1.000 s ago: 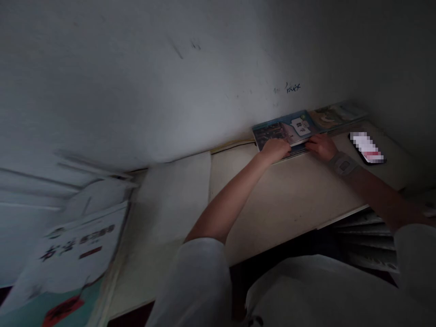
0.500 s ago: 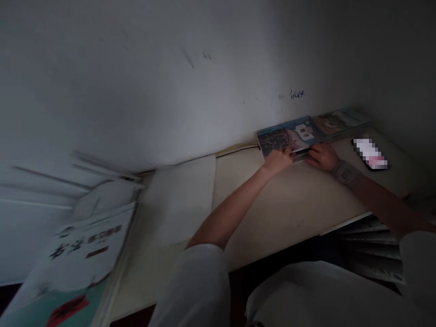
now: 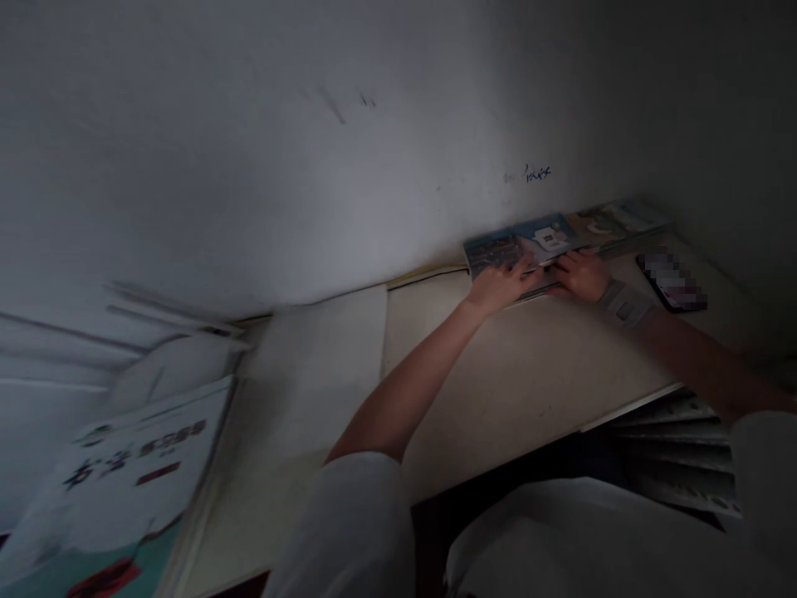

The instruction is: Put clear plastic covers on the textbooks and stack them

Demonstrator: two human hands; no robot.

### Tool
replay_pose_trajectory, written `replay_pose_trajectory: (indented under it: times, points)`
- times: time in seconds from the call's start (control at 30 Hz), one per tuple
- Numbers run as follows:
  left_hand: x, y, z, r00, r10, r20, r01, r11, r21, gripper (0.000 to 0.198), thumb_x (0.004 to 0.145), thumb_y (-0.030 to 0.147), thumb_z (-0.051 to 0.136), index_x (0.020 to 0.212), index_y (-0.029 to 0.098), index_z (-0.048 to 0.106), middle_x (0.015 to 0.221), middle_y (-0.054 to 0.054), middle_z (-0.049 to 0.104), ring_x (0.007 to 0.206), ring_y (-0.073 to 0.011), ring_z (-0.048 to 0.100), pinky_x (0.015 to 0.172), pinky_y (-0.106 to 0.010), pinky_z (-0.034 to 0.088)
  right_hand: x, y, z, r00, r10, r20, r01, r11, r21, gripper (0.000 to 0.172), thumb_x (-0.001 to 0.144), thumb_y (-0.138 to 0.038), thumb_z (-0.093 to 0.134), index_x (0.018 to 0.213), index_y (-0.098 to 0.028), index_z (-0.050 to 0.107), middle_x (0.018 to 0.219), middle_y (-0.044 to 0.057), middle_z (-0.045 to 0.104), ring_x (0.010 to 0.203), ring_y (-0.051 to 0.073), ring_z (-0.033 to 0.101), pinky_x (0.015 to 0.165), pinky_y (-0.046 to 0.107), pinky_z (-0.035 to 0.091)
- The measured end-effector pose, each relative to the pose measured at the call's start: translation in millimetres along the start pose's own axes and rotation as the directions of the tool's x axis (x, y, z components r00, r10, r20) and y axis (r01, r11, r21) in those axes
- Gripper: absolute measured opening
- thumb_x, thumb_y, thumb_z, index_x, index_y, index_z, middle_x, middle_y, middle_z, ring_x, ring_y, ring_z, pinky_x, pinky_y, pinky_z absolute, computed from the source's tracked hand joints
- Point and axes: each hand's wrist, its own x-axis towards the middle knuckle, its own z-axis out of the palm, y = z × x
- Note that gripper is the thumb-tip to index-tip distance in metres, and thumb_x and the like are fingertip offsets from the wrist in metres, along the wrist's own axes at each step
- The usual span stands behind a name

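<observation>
A book [image 3: 520, 241] with a blue and dark picture cover and a white label lies at the back of the desk, against the wall. My left hand [image 3: 503, 282] is at its near edge, fingers over the cover and the rest hidden below. To its right, my right hand [image 3: 582, 272] grips the same near edge with bent fingers. The two hands are close together, and what lies under the fingers is partly hidden. Another picture-covered book [image 3: 623, 220] sits just right of this one.
A phone [image 3: 671, 282] lies on the desk [image 3: 486, 374] right of my hands. At the lower left is a large white and teal book [image 3: 143, 473] with a red patch. White paper [image 3: 324, 340] covers part of the desk. The marked wall [image 3: 404, 166] rises behind.
The book's cover now looks narrower, as if tilted. My right hand has shifted slightly up and left, over its edge. The view has turned a little and the phone screen is dimmer.
</observation>
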Motion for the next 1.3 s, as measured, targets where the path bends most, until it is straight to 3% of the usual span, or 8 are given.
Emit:
replay_pose_trajectory:
  times: [0.17,0.43,0.67,0.83,1.0,1.17,1.23,1.3]
  points:
    - [-0.6,-1.0,-6.4,0.999,-0.031,0.02,0.034,0.99,-0.137,0.044,0.097,0.02,0.029,0.132,0.029,0.053,0.149,-0.011,0.04,0.099,-0.0251,0.064,0.073,-0.037,0.051,0.2,-2.5,13.7,0.994,0.094,-0.063,-0.095,0.995,-0.018,0.047,0.099,-0.024,0.022,0.095,-0.019,0.069,0.089,0.011,0.066,0.085,0.022,0.052,0.072,0.036,0.029]
    - [-2.5,-8.3,-5.0,0.998,0.051,0.027,-0.05,0.998,-0.047,0.036,0.096,0.022,0.034,0.119,0.026,0.062,0.15,-0.008,0.037,0.1,-0.0235,0.062,0.07,-0.033,0.048,0.7,2.5,31.7,0.994,0.096,-0.051,-0.094,0.995,0.037,0.039,0.097,-0.024,0.029,0.091,-0.02,0.067,0.095,0.01,0.065,0.085,0.021,0.051,0.069,0.033,0.029]
    - [-3.3,-5.0,-7.5,0.996,0.007,-0.094,0.0,0.997,0.072,0.038,0.095,0.034,0.04,0.118,0.014,0.064,0.147,-0.016,0.041,0.106,-0.0311,0.059,0.076,-0.039,0.05,-9.0,10.3,25.8,0.994,0.104,-0.037,-0.104,0.995,0.01,0.044,0.098,-0.042,0.03,0.115,-0.016,0.062,0.116,0.016,0.06,0.101,0.027,0.052,0.073,0.035,0.036]
    - [3.8,-2.3,-8.3,0.998,-0.026,-0.048,0.029,0.998,0.058,0.035,0.093,0.016,0.036,0.103,0.012,0.069,0.131,-0.019,0.054,0.088,-0.0231,0.065,0.066,-0.034,0.05,-0.2,12.5,22.8,0.972,0.23,-0.052,-0.228,0.973,0.037,0.043,0.099,-0.026,0.024,0.114,-0.018,0.063,0.112,0.016,0.063,0.107,0.028,0.054,0.087,0.043,0.038]
    - [5.7,0.9,-6.8,0.999,-0.023,-0.029,0.024,0.999,0.042,0.042,0.094,0.015,0.03,0.123,0.021,0.06,0.13,-0.018,0.054,0.091,-0.0246,0.064,0.065,-0.035,0.05,12.2,19.0,4.0,0.96,0.207,-0.19,-0.201,0.978,0.05,0.046,0.094,-0.029,0.04,0.139,-0.019,0.044,0.142,0.016,0.046,0.133,0.033,0.036,0.106,0.057,0.025]
    - [0.9,9.1,-5.0,0.968,-0.249,0.031,0.249,0.968,-0.01,0.06,0.092,0.017,0.04,0.15,0.018,0.024,0.13,-0.022,0.054,0.093,-0.0278,0.065,0.072,-0.038,0.051,19.3,24.5,-9.2,0.979,0.137,0.153,-0.146,0.988,0.052,0.059,0.086,-0.027,0.057,0.141,-0.011,0.039,0.119,0.018,0.062,0.113,0.033,0.055,0.097,0.051,0.036]
    - [-2.4,7.3,-3.7,0.943,-0.317,0.103,0.322,0.946,-0.028,0.058,0.092,0.018,0.042,0.148,0.015,0.027,0.114,-0.02,0.063,0.091,-0.0283,0.066,0.073,-0.038,0.052,19.2,27.8,-9.4,0.952,0.174,0.252,-0.19,0.981,0.041,0.051,0.087,-0.029,0.057,0.133,-0.008,0.048,0.113,0.019,0.063,0.104,0.031,0.059,0.089,0.046,0.04]
    - [-5.9,2.4,-1.9,0.927,-0.339,0.158,0.348,0.937,-0.031,0.044,0.093,0.017,0.039,0.136,0.013,0.046,0.103,-0.018,0.067,0.089,-0.0274,0.066,0.072,-0.038,0.052,17.4,31.4,-8.2,0.934,0.207,0.292,-0.223,0.974,0.022,0.038,0.09,-0.03,0.052,0.119,-0.006,0.058,0.109,0.02,0.064,0.102,0.03,0.059,0.085,0.043,0.042]
